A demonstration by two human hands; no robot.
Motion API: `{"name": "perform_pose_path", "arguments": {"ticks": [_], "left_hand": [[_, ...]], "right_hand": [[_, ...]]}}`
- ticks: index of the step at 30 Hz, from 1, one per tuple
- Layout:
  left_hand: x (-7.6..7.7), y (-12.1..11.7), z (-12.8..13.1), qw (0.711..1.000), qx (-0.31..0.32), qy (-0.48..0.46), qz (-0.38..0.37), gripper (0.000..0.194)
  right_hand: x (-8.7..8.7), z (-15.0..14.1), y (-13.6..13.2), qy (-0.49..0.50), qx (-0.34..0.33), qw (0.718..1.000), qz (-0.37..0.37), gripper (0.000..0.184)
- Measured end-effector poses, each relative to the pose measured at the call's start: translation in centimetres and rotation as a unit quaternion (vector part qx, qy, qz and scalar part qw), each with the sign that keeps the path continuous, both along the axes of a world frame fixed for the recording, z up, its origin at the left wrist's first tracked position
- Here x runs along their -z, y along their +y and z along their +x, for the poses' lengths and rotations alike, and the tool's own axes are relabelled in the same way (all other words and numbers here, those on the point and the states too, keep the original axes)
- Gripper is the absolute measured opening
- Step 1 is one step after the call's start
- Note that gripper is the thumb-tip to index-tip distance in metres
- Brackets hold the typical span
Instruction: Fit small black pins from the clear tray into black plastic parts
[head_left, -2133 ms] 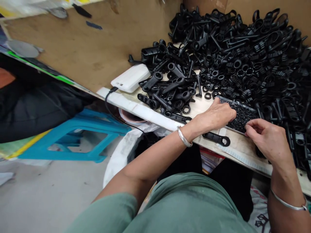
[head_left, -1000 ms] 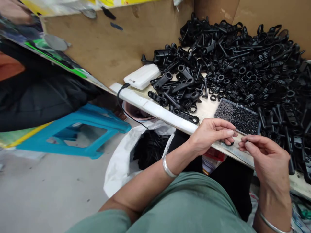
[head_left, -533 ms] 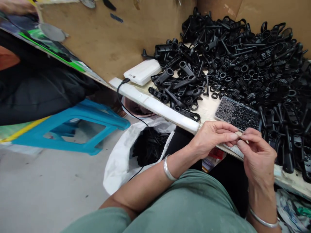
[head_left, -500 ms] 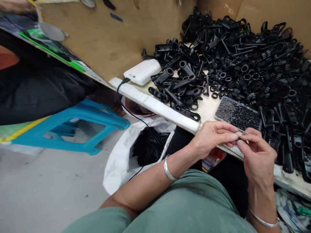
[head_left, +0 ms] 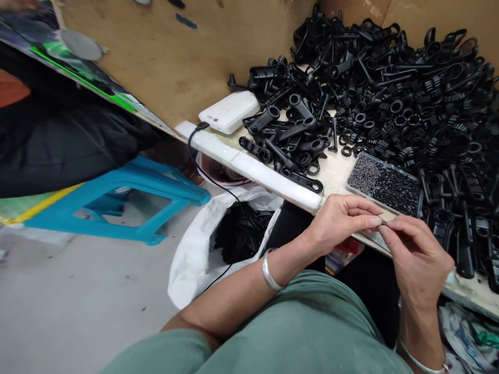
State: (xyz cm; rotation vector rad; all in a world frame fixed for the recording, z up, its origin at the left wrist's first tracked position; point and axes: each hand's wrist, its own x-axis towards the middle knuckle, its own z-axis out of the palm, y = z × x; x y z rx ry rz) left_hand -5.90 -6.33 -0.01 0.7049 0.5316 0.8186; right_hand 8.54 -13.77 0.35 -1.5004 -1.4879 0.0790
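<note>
My left hand and my right hand meet fingertip to fingertip above the table's front edge. Both are closed in a pinch at a tiny dark piece, mostly covered by the fingers and too small to name. Just beyond the fingertips lies a clear shallow plastic box. Small greyish parts fill its left side, and small black parts fill its right side. Black plastic handle-like parts lie to the right of my right hand.
A large heap of black plastic parts covers the back of the table. A white power bank with a black cable stands at the left. Below are a white sack of black parts and a blue stool, with a dark-clothed person beside it.
My right hand has turned slightly and shifted a little to the right and down, its fingers straighter. My left hand stays nearly in place. The fingertips still meet at the tiny piece.
</note>
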Motion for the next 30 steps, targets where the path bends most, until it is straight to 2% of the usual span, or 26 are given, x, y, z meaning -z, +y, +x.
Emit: {"name": "perform_pose_path", "arguments": {"ticks": [5,8,17,22,24,25,26,28,30], "left_hand": [[0.0,-0.3,0.2,0.997,-0.038,0.052,0.049,0.012],[-0.1,-0.6,0.3,0.992,-0.047,0.088,0.076,0.010],[0.3,-0.8,0.2,0.971,-0.037,0.151,0.181,0.013],[0.3,-0.9,0.0,0.948,-0.032,0.184,0.258,0.019],[0.1,-0.9,-0.6,0.916,-0.057,0.216,0.332,0.021],[0.1,-0.8,-1.0,0.887,-0.081,0.241,0.385,0.021],[0.1,-0.7,-1.5,0.847,-0.110,0.271,0.444,0.021],[0.3,-0.5,-2.6,0.743,-0.150,0.339,0.557,0.017],[0.9,-0.4,-3.4,0.648,-0.149,0.403,0.629,0.011]], "right_hand": [[-0.5,-0.9,-0.6,-0.111,0.030,0.993,0.008,0.003],[-0.7,-1.2,-0.6,-0.142,0.036,0.989,0.009,0.006],[-0.6,-1.1,0.0,-0.160,0.054,0.986,0.001,0.009],[0.0,-0.7,-0.1,-0.147,0.080,0.986,-0.005,0.009],[0.4,-0.1,-0.3,-0.119,0.096,0.988,-0.023,0.010],[0.5,0.2,-0.4,-0.105,0.106,0.988,-0.033,0.011],[0.7,0.6,-0.6,-0.094,0.118,0.988,-0.045,0.012],[0.9,1.4,-1.0,-0.081,0.140,0.984,-0.069,0.015],[1.1,2.0,-1.4,-0.077,0.146,0.982,-0.094,0.017]]}}
